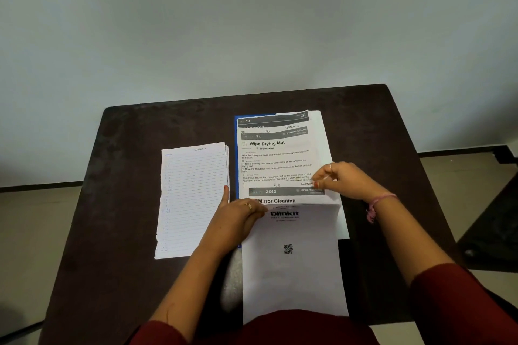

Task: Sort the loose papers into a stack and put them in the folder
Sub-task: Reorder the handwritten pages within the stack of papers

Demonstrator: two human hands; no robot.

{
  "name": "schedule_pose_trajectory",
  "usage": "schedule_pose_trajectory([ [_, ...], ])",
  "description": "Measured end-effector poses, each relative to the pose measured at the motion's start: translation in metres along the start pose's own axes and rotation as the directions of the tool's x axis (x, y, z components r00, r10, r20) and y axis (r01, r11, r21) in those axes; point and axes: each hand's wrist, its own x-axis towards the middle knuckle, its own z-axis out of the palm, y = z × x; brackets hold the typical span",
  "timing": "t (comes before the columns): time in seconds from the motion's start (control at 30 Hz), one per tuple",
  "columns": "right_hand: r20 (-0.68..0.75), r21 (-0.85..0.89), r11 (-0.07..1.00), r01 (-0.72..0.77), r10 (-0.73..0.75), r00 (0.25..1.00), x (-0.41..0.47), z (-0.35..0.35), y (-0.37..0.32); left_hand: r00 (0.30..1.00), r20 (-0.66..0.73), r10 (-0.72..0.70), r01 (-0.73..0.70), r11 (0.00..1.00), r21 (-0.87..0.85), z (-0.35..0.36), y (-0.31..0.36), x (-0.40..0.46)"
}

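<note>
A staggered pile of printed sheets (276,161) lies on a blue folder (236,148), of which only the left edge shows. A white sheet with a "blinkit" logo and QR code (293,269) overlaps the pile's near end and hangs past the table's front edge. My left hand (236,217) grips that sheet's top left corner, index finger pointing up. My right hand (340,179) pinches the right edge of the printed sheets. A small stack of lined paper (192,199) lies apart to the left.
The dark brown table (378,131) stands against a pale wall. Bare tabletop shows along the far edge, on the far left and on the right. Tiled floor lies on both sides.
</note>
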Motion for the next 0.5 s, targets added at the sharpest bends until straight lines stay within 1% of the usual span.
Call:
schedule_pose_trajectory([
  [0.07,-0.020,-0.216,0.975,-0.049,0.045,0.999,0.012,0.005,0.004,1.000,-0.027,-0.005,0.005,1.000,-0.003,0.001,0.003,0.000],
  [0.1,-0.017,-0.305,0.950,-0.073,0.071,0.997,0.016,0.007,0.003,0.998,-0.041,-0.043,0.042,0.999,-0.032,0.001,0.005,0.000],
  [0.17,-0.027,-0.408,0.908,-0.092,0.089,0.996,0.020,0.010,-0.001,0.992,-0.046,-0.120,0.116,0.989,-0.090,0.002,0.008,-0.002],
  [0.2,-0.041,-0.421,0.903,-0.087,0.077,0.996,0.020,0.011,-0.003,0.993,-0.040,-0.115,0.111,0.990,-0.091,0.001,0.008,-0.001],
  [0.27,-0.070,-0.406,0.911,-0.071,0.047,0.996,0.019,0.012,-0.006,0.999,-0.027,-0.040,0.039,0.998,-0.039,0.002,0.008,0.000],
  [0.33,-0.065,-0.422,0.905,-0.043,0.017,0.998,0.016,0.013,-0.008,1.000,-0.014,-0.002,0.002,1.000,-0.025,0.005,0.004,0.001],
  [0.43,-0.032,-0.461,0.887,0.004,-0.021,0.999,0.007,0.014,-0.008,0.996,-0.063,0.062,-0.063,0.998,-0.017,0.010,-0.002,-0.001],
  [0.47,-0.009,-0.436,0.900,0.019,-0.025,1.000,0.002,0.014,-0.008,0.994,-0.085,0.075,-0.077,0.997,-0.013,0.011,-0.002,-0.001],
  [0.5,0.032,-0.367,0.929,0.038,-0.028,0.999,-0.003,0.012,-0.007,0.992,-0.099,0.073,-0.075,0.997,-0.012,0.012,-0.002,-0.001],
])
